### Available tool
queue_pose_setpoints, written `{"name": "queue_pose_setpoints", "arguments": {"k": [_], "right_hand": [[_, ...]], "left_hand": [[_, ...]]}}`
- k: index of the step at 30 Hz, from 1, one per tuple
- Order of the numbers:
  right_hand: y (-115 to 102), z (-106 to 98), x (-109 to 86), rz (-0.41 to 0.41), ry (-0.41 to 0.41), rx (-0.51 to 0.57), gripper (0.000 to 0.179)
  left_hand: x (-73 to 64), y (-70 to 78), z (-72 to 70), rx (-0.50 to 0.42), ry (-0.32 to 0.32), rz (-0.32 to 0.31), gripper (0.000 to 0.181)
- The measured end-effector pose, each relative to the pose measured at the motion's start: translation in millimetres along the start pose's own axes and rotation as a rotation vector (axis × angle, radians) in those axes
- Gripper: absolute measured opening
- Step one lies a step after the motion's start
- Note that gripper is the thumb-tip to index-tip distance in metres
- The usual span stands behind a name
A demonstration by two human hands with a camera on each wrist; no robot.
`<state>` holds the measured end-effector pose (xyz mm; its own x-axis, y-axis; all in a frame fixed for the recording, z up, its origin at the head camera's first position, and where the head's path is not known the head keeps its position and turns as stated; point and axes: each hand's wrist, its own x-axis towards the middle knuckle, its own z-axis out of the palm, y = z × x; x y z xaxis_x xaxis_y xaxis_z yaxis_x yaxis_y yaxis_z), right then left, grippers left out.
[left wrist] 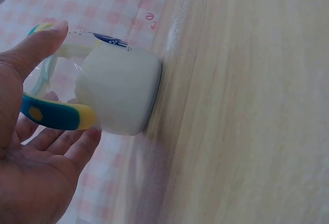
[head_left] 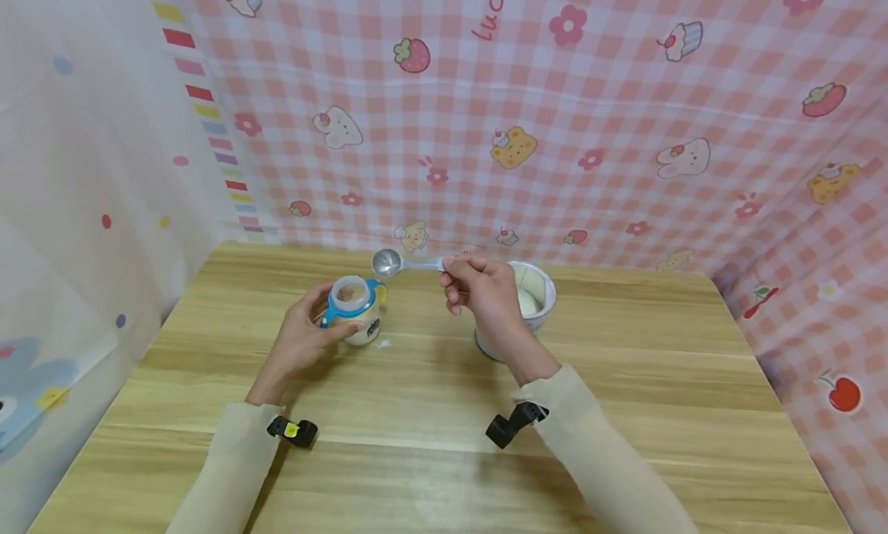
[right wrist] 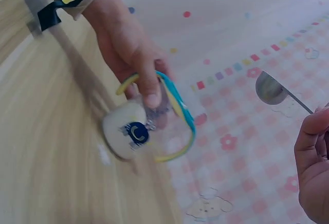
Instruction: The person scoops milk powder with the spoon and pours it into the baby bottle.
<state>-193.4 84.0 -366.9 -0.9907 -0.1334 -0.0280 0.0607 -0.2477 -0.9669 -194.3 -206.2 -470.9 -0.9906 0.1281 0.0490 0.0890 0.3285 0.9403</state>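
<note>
My left hand (head_left: 300, 335) grips a baby bottle (head_left: 365, 332) with two blue-and-yellow side handles, thumb in front and fingers behind. The bottle stands upright on the table, its wide mouth uncovered. Its lower part looks white and its upper part clear in the left wrist view. My right hand (head_left: 487, 293) pinches the handle of a metal measuring spoon (head_left: 386, 263), which is raised above the table with its bowl pointing left, near the bottle's mouth. The bowl shows bare shiny metal. Partly behind my right hand stands a tub (head_left: 548, 291) of pale powder.
A wooden table (head_left: 416, 472) carries everything. A small white patch (head_left: 384, 344) lies beside the bottle. Pink checked cloth (head_left: 458, 102) hangs along the back and right, and a pale dotted cloth (head_left: 90, 149) hangs at the left.
</note>
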Motion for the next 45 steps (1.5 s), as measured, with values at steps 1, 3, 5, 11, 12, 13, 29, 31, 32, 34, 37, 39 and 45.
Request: {"name": "queue_pose_setpoints", "arguments": {"k": [1,3,5,11,12,13,29,31,32,34,37,39,45], "right_hand": [[-2.0,-3.1,-0.3,-0.003,-0.001,-0.004,0.017],[-5.7,-10.0,-0.6,-0.011,-0.001,-0.009,0.018],[-9.5,-17.3,-1.4,-0.02,-0.001,-0.016,0.017],[-18.3,-40.6,-5.6,-0.031,0.009,-0.028,0.019],[-19.4,-44.7,-6.2,-0.031,0.013,-0.031,0.019],[-20.4,-48.5,-7.0,-0.029,0.022,-0.035,0.018],[-38.4,-107.7,-17.9,-0.012,0.082,-0.14,0.017],[-39.1,-113.3,-19.1,-0.002,0.091,-0.167,0.017],[-39.1,-115.9,-19.6,0.0,0.1,-0.188,0.017],[-38.5,-120.9,-20.2,0.006,0.119,-0.223,0.017],[-36.9,-127.5,-20.7,0.012,0.141,-0.259,0.017],[-35.9,-130.9,-20.5,0.008,0.153,-0.279,0.017],[-31.7,-136.0,-19.6,-0.026,0.177,-0.43,0.025]], "left_hand": [[-0.4,-0.2,-0.3,0.002,0.001,-0.002,0.076],[-1.1,0.3,-0.5,0.008,0.0,-0.005,0.075],[-1.5,0.9,-0.5,0.011,0.0,-0.007,0.075],[-1.3,2.3,-0.3,0.015,-0.001,-0.019,0.076],[-1.2,2.4,-0.4,0.016,-0.001,-0.02,0.076],[-1.3,2.5,-0.6,0.018,-0.001,-0.02,0.076],[-0.3,-0.7,-1.5,0.015,-0.006,-0.012,0.076],[-0.1,-0.7,-1.3,0.014,-0.006,-0.013,0.076],[0.1,-0.6,-1.3,0.013,-0.005,-0.015,0.076],[0.0,-0.2,-1.3,0.015,-0.004,-0.019,0.076],[0.0,0.0,-1.4,0.022,-0.002,-0.023,0.077],[-0.1,0.2,-1.5,0.025,-0.001,-0.025,0.077],[0.3,0.0,-1.3,0.027,-0.001,-0.026,0.077]]}}
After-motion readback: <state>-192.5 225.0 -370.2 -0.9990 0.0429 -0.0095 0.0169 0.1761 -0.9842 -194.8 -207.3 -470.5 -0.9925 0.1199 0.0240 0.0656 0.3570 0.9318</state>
